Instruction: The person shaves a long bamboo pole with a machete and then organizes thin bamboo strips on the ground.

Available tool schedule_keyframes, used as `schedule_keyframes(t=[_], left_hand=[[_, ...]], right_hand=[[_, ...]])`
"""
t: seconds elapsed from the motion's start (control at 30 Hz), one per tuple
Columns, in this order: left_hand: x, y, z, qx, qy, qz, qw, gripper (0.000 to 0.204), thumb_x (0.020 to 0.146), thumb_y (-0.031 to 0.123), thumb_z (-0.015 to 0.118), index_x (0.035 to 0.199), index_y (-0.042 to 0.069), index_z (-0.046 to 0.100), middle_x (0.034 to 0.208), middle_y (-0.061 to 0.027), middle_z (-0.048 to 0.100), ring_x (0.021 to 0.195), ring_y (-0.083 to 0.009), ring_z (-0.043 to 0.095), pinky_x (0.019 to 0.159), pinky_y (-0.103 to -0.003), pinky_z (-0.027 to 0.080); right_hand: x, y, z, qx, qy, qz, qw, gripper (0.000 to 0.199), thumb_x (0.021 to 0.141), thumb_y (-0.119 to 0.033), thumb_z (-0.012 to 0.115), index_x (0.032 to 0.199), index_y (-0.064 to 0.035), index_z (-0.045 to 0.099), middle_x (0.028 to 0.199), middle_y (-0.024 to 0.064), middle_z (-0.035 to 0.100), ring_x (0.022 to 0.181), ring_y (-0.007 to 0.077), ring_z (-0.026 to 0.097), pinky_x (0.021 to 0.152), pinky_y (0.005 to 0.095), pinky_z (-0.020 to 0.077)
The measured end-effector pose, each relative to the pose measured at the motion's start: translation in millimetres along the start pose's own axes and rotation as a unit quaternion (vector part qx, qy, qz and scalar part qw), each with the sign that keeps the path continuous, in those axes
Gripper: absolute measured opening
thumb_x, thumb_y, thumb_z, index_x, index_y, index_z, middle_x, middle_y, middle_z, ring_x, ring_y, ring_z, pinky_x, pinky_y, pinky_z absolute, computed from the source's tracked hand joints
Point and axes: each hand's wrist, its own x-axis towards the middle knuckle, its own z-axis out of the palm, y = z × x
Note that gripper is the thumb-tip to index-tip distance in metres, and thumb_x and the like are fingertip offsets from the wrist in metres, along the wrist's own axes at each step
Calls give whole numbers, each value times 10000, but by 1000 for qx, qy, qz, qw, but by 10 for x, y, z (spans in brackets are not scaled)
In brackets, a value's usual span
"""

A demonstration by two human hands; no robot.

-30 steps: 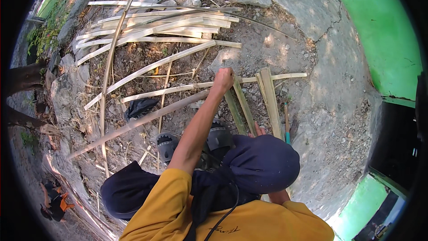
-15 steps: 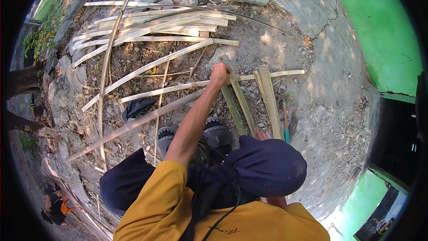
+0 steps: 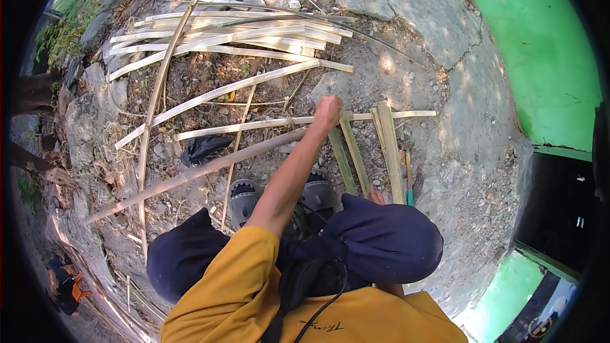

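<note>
where the left arm stretches forward from the yellow sleeve (image 3: 222, 273), the left hand (image 3: 328, 113) sits closed at the far end of a narrow bamboo strip (image 3: 354, 152), on the spot where that strip meets a long pale slat (image 3: 254, 126) lying crosswise on the dirt; the fingers look curled round the strip's tip, though the exact grip is too small to confirm. right hand (image 3: 377, 196): only a fingertip or two shows above the dark-clad knee (image 3: 387, 241), near the lower ends of the strips; whether it holds anything cannot be told.

bamboo strip: thin, flat, greenish on one face, running from the hand back toward the knee, slightly slanted. just beside it, to the right, a wider split piece (image 3: 389, 152), pale tan, roughly parallel. a small stick with a teal tip (image 3: 408, 181) lies right of that.

further items: round pole (image 3: 197, 173), grey-brown, lying diagonally in front of the grey sandals (image 3: 244, 197); loose pile of pale split slats (image 3: 229, 38) at the far side, well apart from the hands; dark crumpled scrap (image 3: 203, 148) on the soil; green wall (image 3: 540, 44) at right.
</note>
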Motion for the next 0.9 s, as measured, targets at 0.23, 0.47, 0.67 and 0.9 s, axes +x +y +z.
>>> schedule_keyframes(t=[0.23, 0.47, 0.67, 0.9], left_hand=[[-136, 188, -44, 36, 35, 24, 998, 175, 785, -35, 593, 941, -26, 672, 975, -254, 651, 957, -451, 649, 812, -515, 539], [-639, 357, -165, 8, 80, 137, 987, 182, 821, 40, 652, 1003, 29, 640, 918, -162, 649, 964, -361, 613, 775, -484, 485], [-892, 389, -376, 0, 11, 81, 997, 220, 875, 79, 614, 1095, 80, 614, 785, -147, 652, 741, -377, 633, 794, -482, 468], [-995, 321, -628, 3, 20, 103, 994, 353, 804, -9, 628, 1153, 45, 625, 1008, -161, 612, 982, -371, 591, 879, -450, 474]], right_hand=[[19, -251, -86, -10, 45, -34, 998, 540, 928, -221, 668, 1430, -91, 518, 1176, 150, 591, 977, 324, 647, 816, 395, 519], [-20, -515, -320, -32, 119, -48, 991, 502, 930, -217, 667, 1402, -93, 548, 1186, 146, 589, 965, 320, 648, 817, 393, 518], [284, 4, -511, 56, 173, 59, 982, 236, 917, -142, 675, 1139, -63, 681, 980, 103, 656, 855, 273, 653, 823, 373, 510], [526, 83, -936, 42, 337, 95, 936, 130, 862, -82, 683, 984, -47, 715, 878, 100, 689, 839, 258, 684, 784, 369, 536]])
